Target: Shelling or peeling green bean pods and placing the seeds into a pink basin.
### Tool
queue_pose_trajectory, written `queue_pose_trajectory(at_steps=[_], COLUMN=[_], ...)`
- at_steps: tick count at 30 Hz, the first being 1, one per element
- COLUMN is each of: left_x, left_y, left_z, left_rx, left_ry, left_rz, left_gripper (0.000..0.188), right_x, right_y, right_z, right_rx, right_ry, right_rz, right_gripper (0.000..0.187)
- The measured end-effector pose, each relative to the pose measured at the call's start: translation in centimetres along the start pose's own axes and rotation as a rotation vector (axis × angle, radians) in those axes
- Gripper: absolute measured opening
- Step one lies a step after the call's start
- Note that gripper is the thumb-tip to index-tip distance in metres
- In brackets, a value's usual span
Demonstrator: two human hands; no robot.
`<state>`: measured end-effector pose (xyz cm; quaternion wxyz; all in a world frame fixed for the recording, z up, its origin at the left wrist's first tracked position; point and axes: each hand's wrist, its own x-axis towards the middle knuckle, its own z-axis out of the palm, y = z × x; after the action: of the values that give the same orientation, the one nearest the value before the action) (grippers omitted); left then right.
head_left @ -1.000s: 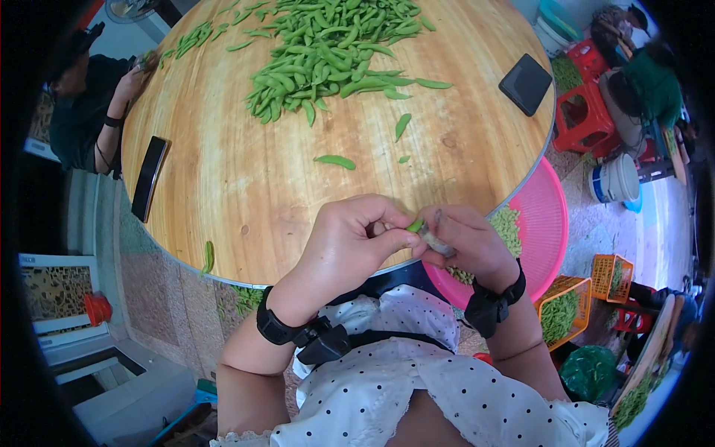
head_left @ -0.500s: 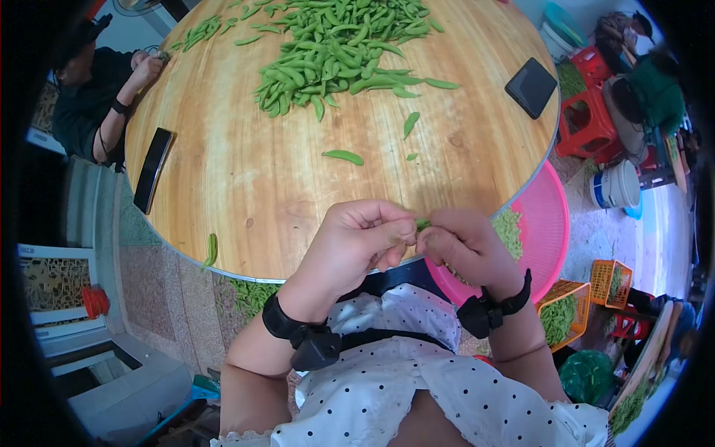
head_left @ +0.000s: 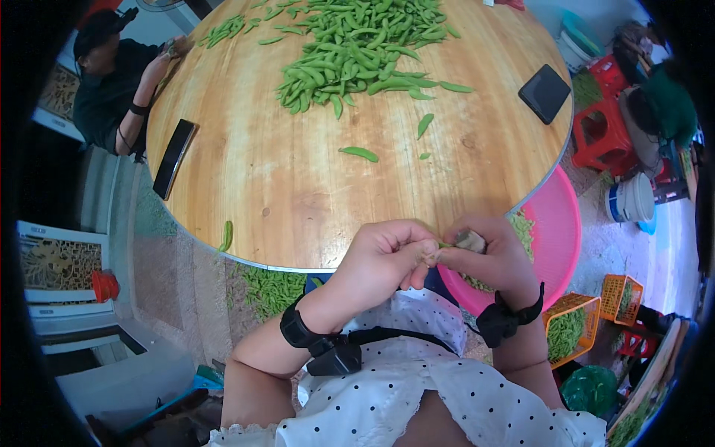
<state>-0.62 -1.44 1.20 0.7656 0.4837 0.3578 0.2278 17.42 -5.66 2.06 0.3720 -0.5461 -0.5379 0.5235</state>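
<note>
One green pod [head_left: 445,244], mostly hidden, is gripped between the left hand [head_left: 387,257] and right hand [head_left: 488,249] above the near edge of the round table [head_left: 298,186], with a pink basket [head_left: 570,223] at near right, two loose pods [head_left: 360,154] beyond, and a pod pile [head_left: 354,63] far off.

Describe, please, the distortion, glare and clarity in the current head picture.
Head view: fisheye curvature, black corners; head view: floor at far right washed out, pale sheen on the tabletop; head view: the green pod between left hand and right hand is mostly covered, its detail unclear.
</note>
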Motion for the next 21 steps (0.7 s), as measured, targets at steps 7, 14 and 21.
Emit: queue_pose_trajectory(at_steps=[7,14,21], left_x=[-5.9,-3.1,6.9], left_y=[6.0,7.0,2.0], left_z=[-5.3,-7.0,-9.8], left_rx=[0.946,1.345,1.318], left_ry=[-0.176,0.353,0.444], left_rz=[0.064,0.169,0.627], left_gripper=[0.014,0.014,0.014], right_x=[-5.0,-8.6,-6.5], right_y=[2.9,6.4,5.0], right_z=[-5.5,-9.5,-7.1], right_rx=[-0.099,-0.122,0.119], right_ry=[0.242,0.474,0.366], right_rz=[0.047,0.312,0.112], right_gripper=[0.015,0.009,0.01])
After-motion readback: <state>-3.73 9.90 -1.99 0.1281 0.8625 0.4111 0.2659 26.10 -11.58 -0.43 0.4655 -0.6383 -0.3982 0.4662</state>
